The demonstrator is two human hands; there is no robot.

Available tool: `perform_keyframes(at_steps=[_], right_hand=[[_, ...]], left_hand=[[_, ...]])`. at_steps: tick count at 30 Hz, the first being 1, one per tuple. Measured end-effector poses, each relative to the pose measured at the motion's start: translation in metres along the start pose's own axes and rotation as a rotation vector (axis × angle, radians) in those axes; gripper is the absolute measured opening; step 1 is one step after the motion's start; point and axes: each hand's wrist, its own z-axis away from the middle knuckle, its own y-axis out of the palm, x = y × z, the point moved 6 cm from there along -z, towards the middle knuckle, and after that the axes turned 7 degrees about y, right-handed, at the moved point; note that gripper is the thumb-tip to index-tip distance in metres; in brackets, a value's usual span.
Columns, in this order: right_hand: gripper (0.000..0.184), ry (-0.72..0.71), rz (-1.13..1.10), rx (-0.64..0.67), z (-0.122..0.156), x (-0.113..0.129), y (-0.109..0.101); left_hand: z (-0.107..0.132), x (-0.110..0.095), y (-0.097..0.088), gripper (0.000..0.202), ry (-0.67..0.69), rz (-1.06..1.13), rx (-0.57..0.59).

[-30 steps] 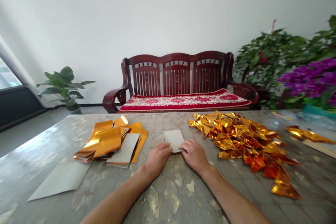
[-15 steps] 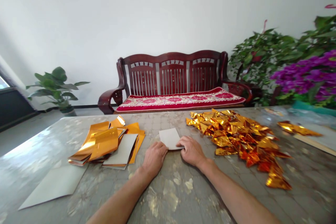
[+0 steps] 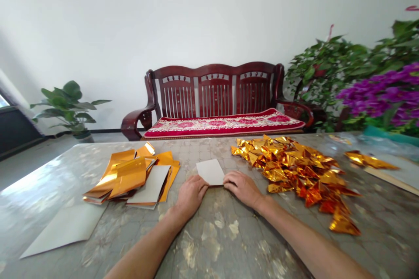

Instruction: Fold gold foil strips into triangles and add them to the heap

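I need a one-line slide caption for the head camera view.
Left hand and right hand touch a pale card on a table, between stacked gold foil and a heap of folded gold foil.

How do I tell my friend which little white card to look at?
Find the table in front of the red wooden bench. Between the crumpled gold foil and the orange foil stack lies a small white card. It alone sits between the left hand and right hand.

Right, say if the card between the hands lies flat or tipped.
Flat on the table; the card has the left hand and right hand at its near edge.
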Motion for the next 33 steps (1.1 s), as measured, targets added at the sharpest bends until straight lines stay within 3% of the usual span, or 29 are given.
perform_keyframes(at_steps=[7,16,33], right_hand=[[0.022,0.059,0.049,-0.064,-0.003,-0.001,0.003],[0.021,0.142,0.163,-0.034,0.001,0.005,0.000],[0.019,0.255,0.351,-0.061,0.003,0.005,-0.001]], left_hand=[[-0.001,0.007,0.002,0.023,-0.056,0.087,-0.024],[0.002,0.012,0.002,0.018,-0.214,0.085,-0.018],[-0.002,0.012,0.002,0.024,-0.298,-0.121,0.059]])
